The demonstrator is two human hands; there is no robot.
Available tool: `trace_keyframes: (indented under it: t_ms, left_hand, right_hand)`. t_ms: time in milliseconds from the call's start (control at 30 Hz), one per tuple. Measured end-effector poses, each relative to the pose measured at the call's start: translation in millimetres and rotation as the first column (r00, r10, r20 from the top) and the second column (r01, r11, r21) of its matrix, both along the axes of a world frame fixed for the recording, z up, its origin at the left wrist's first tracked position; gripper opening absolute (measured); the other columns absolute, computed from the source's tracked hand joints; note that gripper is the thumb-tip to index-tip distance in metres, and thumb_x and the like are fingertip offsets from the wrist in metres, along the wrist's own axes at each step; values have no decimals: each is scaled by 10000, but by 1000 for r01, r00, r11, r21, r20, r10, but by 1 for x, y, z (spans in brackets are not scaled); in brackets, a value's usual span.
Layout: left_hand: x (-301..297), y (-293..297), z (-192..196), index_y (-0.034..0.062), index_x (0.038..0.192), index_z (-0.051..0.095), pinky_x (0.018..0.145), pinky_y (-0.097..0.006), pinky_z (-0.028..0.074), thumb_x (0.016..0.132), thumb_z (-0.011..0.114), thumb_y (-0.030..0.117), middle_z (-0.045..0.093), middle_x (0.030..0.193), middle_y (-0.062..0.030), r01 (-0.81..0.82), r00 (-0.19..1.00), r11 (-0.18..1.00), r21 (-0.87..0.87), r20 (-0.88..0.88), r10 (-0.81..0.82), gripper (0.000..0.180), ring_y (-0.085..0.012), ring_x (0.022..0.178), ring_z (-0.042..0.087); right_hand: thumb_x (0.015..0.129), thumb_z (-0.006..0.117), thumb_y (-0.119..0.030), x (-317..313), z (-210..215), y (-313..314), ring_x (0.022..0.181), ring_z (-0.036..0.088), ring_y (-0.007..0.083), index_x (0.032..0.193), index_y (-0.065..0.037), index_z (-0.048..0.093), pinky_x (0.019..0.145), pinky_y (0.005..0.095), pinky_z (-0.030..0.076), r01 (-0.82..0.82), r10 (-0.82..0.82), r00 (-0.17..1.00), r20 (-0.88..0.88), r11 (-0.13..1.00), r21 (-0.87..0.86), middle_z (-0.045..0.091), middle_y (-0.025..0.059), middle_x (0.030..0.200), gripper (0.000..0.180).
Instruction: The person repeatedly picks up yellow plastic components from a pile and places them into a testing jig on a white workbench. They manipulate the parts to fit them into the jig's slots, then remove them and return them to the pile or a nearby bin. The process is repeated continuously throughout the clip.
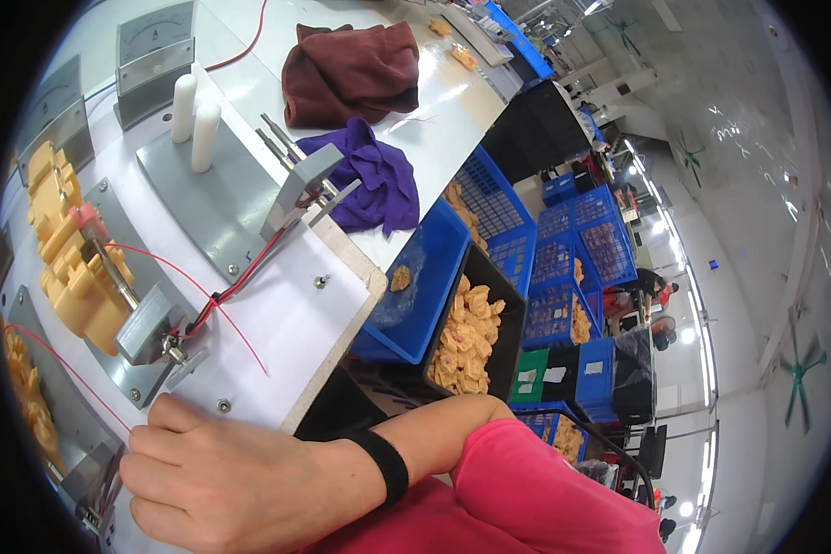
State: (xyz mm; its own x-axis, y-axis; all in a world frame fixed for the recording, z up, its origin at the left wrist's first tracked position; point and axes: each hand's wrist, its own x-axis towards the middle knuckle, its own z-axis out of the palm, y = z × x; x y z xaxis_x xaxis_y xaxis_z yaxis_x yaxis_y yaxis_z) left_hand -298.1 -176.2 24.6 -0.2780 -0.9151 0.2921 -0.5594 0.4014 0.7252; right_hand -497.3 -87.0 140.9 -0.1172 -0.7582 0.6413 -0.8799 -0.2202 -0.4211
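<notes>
The right hand (240, 480) is curled just beside the clamp (148, 325), fingertips hidden, so I cannot tell whether its grip holds anything; the left hand is out of view. The yellow part (78, 286) lies just past the clamp. A red wire (214, 300) trails loose over the board (277, 337): a careless knuckle could snag it, straining its connection or knocking the part askew

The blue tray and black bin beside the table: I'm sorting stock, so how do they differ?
The blue tray shows one tan piece with clear plastic; the black bin holds a heap of similar pieces. The blue tray stands nearer the table, the black bin farther out. Both are open-topped.
</notes>
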Motion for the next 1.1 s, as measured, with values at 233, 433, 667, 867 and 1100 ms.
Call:
trace_keyframes:
  t_ms: [233, 433, 667, 867, 1100]
  left_hand:
    - [1, 0, -2, -28, 1148, 578, 868, -440, 456, 869, 581, 443, 601, 1051, -177, -3, 1000, 1000, 4, 4, 3, 546, -313, 966, 601]
    - [1, -1, -2, -27, 1144, 581, 868, -430, 455, 873, 577, 426, 601, 1048, -172, -10, 1000, 1000, 12, 5, 10, 528, -309, 964, 600]
    - [2, -1, -1, -27, 1139, 584, 869, -418, 455, 878, 573, 407, 600, 1043, -167, -12, 1000, 1000, 8, 5, 12, 507, -304, 962, 599]
    - [3, -2, 1, -27, 1135, 587, 869, -408, 454, 881, 569, 390, 600, 1039, -162, -12, 1000, 1000, 3, 1, 12, 489, -300, 960, 598]
    - [6, -2, 1, -27, 1130, 590, 869, -397, 454, 886, 564, 371, 600, 1035, -156, -20, 1000, 1000, 4, 1, 20, 468, -296, 958, 597]
  right_hand:
    - [670, 595, -136, -2, 3, 0, 731, 477, 224, 644, -51, 492, 717, 353, 384, -18, 17, 999, 31, 1000, 18, 460, 69, 723, 136]
    - [638, 597, -129, -1, 0, -2, 733, 482, 228, 637, -51, 487, 716, 355, 388, -31, 30, 999, 46, 999, 22, 459, 70, 725, 135]
    - [620, 599, -119, -3, 2, 1, 735, 482, 229, 636, -55, 479, 713, 355, 388, -38, 37, 998, 50, 999, 25, 453, 69, 729, 137]
    - [639, 593, -127, -4, 0, 0, 736, 479, 226, 647, -65, 482, 703, 354, 384, -82, 82, 995, 62, 997, 8, 453, 64, 729, 127]
    - [673, 586, -155, -3, -1, -1, 748, 483, 223, 665, -65, 488, 700, 355, 390, -107, 107, 993, 58, 994, -8, 459, 50, 729, 133]
